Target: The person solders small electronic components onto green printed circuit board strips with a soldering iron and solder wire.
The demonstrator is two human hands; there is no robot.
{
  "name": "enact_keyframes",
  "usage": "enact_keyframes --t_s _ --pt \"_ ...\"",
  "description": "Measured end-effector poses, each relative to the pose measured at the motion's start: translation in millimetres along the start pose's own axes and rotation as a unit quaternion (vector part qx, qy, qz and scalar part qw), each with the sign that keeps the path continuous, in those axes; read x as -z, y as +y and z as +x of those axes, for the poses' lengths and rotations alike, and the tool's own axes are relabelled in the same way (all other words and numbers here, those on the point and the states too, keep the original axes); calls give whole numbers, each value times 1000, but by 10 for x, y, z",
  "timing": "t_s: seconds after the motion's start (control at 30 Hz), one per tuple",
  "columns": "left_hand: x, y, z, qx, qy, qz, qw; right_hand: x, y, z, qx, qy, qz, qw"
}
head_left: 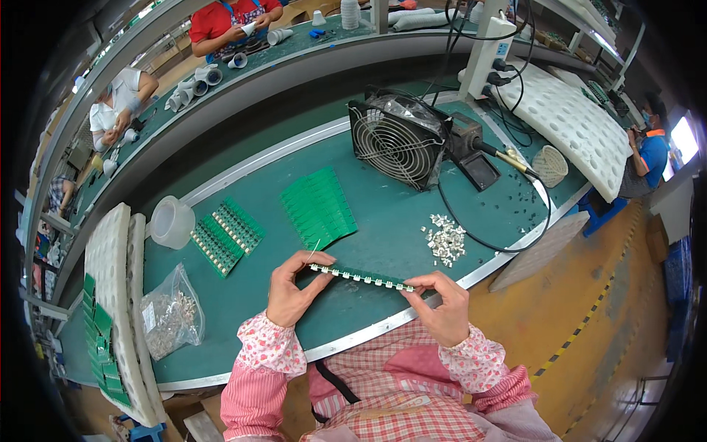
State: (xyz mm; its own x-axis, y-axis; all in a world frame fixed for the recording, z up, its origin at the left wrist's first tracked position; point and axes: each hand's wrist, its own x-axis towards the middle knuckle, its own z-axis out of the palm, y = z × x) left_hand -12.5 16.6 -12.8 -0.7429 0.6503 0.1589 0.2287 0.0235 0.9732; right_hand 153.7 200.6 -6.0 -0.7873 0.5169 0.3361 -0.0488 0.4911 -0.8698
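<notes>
Between my two hands a green circuit board strip (361, 277) is held up nearly edge-on above the bench, with a row of small white connectors along its edge. My left hand (294, 286) pinches its left end between thumb and fingers, and a thin pale wire-like piece stands up there. The right end is gripped by my right hand (442, 300). Beyond the strip lies a stack of bare green circuit boards (318, 206). Left of that are boards fitted with connectors (227, 234). A pile of small silvery-white connectors (446, 240) is scattered to the right.
A black fan (398, 140) with a wire guard stands at the back, beside a soldering iron (515, 160) in its holder. Its cable loops over the right side. At left are a plastic tub (172, 222), a bag of parts (174, 317) and foam trays (118, 295). Co-workers sit beyond.
</notes>
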Motion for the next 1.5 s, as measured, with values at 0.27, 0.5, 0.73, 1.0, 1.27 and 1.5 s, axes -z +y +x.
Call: enact_keyframes --t_s 0.27,0.5,0.73,1.0,1.27,1.5 --pt "5 8 -11 -7 16 52 999 0 -16 25 -21 -14 6 1000" --pt "-12 -42 -18 -17 16 81 996 -12 8 35 -7 3 -11 1000" --pt "-14 -20 -28 4 10 105 994 -47 35 28 14 45 -47 998" --pt "4 23 -21 -18 5 144 989 -56 48 43 21 46 -41 998" --pt "44 40 -53 -30 -15 149 988 -47 -3 48 23 28 -47 998" --pt "102 71 -166 7 -18 90 996 -57 31 37 -2 16 -7 1000"
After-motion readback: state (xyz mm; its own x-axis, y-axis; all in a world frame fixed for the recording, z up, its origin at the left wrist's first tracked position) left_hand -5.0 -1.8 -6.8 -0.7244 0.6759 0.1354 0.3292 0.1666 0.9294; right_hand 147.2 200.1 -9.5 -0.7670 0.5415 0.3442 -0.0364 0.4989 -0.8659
